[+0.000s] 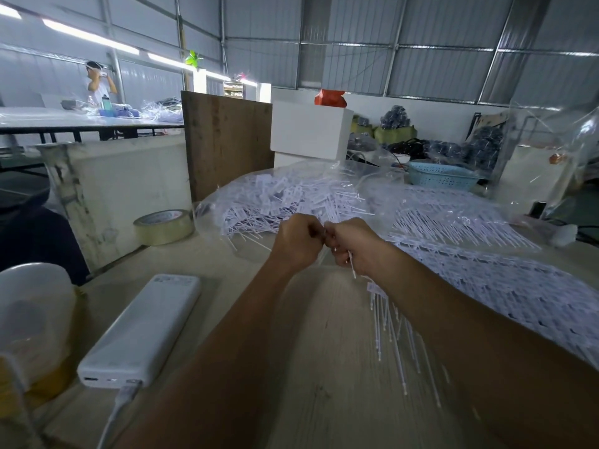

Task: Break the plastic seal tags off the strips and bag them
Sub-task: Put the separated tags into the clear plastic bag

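Both hands are up over the wooden surface (324,367), knuckles almost meeting. The left hand (296,243) is curled tight, pinching something small at the point where it meets the right; what exactly sits between those fingers is too hidden to tell. The right hand (351,246) is curled round the top of a strip of seal tags (389,322), which hangs from that fist with its long axis running down and back toward the person, the thin tails fanning out below the forearm and pointing at the near edge of the surface.

Just beyond the hands lies a heap of loose seal tags (285,199) on a clear plastic bag (214,215), tails pointing every way. To the right of the hands, unbroken strips (486,254) lie spread in overlapping rows. Left of the hands a roll of tape (163,226) lies flat, and nearer the person than that a white power bank (142,332) lies with its cable plugged in. Past the strips stands a blue basket (440,176).
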`<state>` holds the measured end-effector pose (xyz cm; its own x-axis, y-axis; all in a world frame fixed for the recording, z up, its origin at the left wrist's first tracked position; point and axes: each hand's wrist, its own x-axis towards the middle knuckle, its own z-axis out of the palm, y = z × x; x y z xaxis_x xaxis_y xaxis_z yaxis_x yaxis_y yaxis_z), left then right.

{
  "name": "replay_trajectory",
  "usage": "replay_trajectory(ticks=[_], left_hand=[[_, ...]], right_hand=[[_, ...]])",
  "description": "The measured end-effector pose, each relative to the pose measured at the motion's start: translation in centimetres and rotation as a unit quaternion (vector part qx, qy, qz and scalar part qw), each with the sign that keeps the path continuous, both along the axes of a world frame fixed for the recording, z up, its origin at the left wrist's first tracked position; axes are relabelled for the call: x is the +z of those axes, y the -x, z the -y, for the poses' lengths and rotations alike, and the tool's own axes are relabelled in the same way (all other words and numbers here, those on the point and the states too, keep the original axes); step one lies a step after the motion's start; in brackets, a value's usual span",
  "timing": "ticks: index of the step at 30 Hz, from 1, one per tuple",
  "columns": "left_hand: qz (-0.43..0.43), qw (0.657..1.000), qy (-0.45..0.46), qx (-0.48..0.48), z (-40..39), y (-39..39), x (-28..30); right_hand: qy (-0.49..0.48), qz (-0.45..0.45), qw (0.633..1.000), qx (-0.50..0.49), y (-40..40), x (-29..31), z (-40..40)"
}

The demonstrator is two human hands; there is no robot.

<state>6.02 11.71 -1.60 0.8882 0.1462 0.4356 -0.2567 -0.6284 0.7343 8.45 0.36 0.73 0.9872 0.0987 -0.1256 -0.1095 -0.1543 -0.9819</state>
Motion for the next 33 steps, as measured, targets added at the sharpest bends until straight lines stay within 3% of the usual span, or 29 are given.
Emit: replay_trajectory(ticks=[3,6,8,12,16,21,23,25,28,33], left_hand=[[-0.078,0.993,0.075,-0.052,-0.5,0.3,0.6],[-0.166,0.930,0.328,-0.033,-1.1,0.2,0.7],[-0.144,0.868,0.474,0.018,-2.0,0.0,0.7],[-0.064,0.832,0.552,-0.003,-4.9,-1.6,1.7],[0.021,0.771,0.636,-0.030,-7.0,-3.8,4.7],[0.083,0.683,0.713,-0.134,-7.0,-4.4,7.9],[0.097,0.674,0.715,-0.155,-7.0,-4.3,8.5],[0.101,0.678,0.711,-0.156,-7.0,-4.4,9.0],[0.103,0.664,0.725,-0.155,-7.5,-4.5,9.2],[0.103,0.669,0.719,-0.155,-7.6,-4.7,9.5]], right_hand=[[0.103,0.028,0.994,0.029,-0.5,0.3,0.4],[0.165,0.053,0.983,0.064,-0.8,0.8,0.4],[0.201,0.078,0.972,0.091,-0.7,1.1,0.5],[0.314,0.147,0.927,0.145,-1.1,1.5,1.0],[0.562,0.288,0.763,0.140,-1.7,1.3,0.8],[0.664,0.444,0.599,0.052,-3.6,1.9,-1.7],[0.678,0.464,0.568,0.037,-5.2,2.7,-3.1],[0.685,0.470,0.556,0.014,-7.2,3.9,-4.5],[0.686,0.454,0.569,-0.014,-10.5,5.7,-6.6],[0.681,0.339,0.648,0.015,-16.2,5.9,-8.1]])
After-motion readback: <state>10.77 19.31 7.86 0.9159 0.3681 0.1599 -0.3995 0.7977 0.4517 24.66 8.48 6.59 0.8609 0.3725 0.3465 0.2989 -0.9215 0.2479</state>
